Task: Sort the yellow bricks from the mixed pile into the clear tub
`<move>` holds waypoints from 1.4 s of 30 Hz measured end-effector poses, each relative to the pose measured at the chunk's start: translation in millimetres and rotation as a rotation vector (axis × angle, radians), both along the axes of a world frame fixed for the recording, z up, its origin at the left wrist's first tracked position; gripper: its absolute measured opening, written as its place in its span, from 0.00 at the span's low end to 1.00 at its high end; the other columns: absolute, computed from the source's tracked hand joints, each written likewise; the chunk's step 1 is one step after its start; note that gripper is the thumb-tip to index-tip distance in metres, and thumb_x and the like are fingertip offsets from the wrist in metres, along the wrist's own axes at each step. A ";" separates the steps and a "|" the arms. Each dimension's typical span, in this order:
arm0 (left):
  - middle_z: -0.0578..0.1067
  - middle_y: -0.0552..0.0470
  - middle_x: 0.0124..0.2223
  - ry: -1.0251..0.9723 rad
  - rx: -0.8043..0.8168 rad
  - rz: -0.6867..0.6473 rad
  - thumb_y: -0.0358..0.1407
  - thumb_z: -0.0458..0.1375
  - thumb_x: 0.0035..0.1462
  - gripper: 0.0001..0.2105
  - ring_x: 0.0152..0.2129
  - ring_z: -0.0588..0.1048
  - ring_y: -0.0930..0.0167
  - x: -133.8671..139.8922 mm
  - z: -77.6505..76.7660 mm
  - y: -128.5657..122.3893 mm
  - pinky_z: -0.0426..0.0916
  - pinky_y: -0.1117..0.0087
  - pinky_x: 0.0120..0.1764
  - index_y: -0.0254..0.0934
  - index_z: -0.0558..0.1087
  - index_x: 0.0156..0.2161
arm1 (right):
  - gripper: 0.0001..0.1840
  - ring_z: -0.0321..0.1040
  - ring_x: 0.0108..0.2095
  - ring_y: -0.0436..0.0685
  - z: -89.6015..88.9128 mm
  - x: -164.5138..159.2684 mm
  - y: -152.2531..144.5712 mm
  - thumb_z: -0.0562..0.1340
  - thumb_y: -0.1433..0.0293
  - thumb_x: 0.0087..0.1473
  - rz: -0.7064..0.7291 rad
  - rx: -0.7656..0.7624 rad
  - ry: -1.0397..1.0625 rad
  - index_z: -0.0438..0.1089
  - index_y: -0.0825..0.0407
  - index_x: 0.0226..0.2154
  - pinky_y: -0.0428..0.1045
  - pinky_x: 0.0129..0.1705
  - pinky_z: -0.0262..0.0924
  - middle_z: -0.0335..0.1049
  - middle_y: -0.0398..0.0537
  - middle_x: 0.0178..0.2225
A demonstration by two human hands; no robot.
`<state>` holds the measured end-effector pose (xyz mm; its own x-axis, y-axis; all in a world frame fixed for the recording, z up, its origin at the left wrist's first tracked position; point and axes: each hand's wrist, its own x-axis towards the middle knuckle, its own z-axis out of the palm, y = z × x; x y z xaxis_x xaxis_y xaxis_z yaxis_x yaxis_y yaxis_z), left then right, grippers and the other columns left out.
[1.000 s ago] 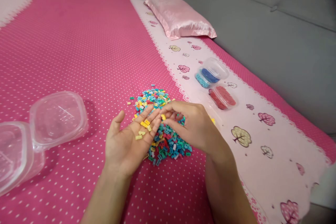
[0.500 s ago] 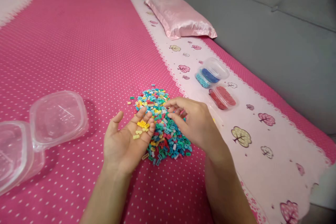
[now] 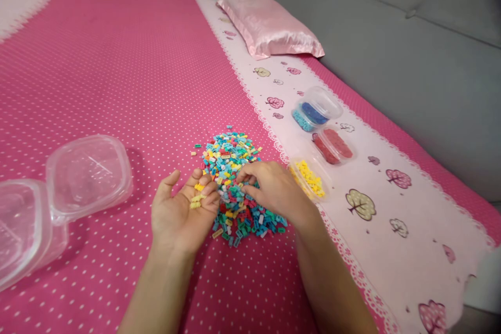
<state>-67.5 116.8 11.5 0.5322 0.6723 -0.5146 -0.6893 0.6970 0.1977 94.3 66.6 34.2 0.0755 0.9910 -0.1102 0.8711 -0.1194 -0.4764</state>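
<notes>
Several small yellow toy bricks (image 3: 197, 201) rest in the palm of my left hand (image 3: 182, 214), which is turned up with its fingers curled round them. Over the mixed heap of coloured toy bricks (image 3: 230, 148) is my right hand (image 3: 274, 185), palm down. Its thumb and fingers are drawn together at the heap, and whatever lies between the fingertips is too small to make out. The heap sits on the pink dotted bedspread, with blue, green, red, white and yellow bricks in it.
A clear container of yellow bricks (image 3: 309, 178) stands right of the heap. Beyond it are containers of red bricks (image 3: 332, 145) and blue bricks (image 3: 309, 115). Clear plastic containers (image 3: 90, 172) lie at left. A pink pillow (image 3: 270, 26) rests near the grey headboard (image 3: 391, 62).
My right hand has moved left and slightly down over the heap, uncovering the container of yellow bricks. My left hand has shifted a little left, its fingers curling more.
</notes>
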 end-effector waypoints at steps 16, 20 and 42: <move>0.62 0.52 0.24 0.029 0.011 0.001 0.38 0.43 0.58 0.15 0.19 0.64 0.75 1.6 -3.2 1.0 0.63 0.76 0.19 0.32 0.66 0.28 | 0.07 0.68 0.30 0.50 -1.9 4.6 -2.1 0.59 0.78 0.50 -0.090 0.055 0.013 0.71 0.52 0.31 0.45 0.32 0.56 0.74 0.44 0.30; 0.63 0.51 0.25 0.051 0.032 -0.006 0.38 0.42 0.59 0.16 0.19 0.65 0.75 2.2 -1.1 -0.3 0.64 0.76 0.19 0.31 0.67 0.28 | 0.07 0.67 0.30 0.50 1.4 9.1 -4.9 0.59 0.77 0.51 -0.100 0.173 0.083 0.71 0.52 0.32 0.46 0.33 0.58 0.74 0.44 0.30; 0.55 0.59 0.17 0.196 0.113 -0.108 0.28 0.37 0.63 0.19 0.09 0.56 0.81 -6.5 9.4 9.9 0.50 0.81 0.11 0.34 0.62 0.22 | 0.09 0.68 0.40 0.52 17.7 -20.7 -22.1 0.60 0.77 0.54 0.343 0.083 0.011 0.72 0.50 0.36 0.47 0.40 0.58 0.74 0.43 0.37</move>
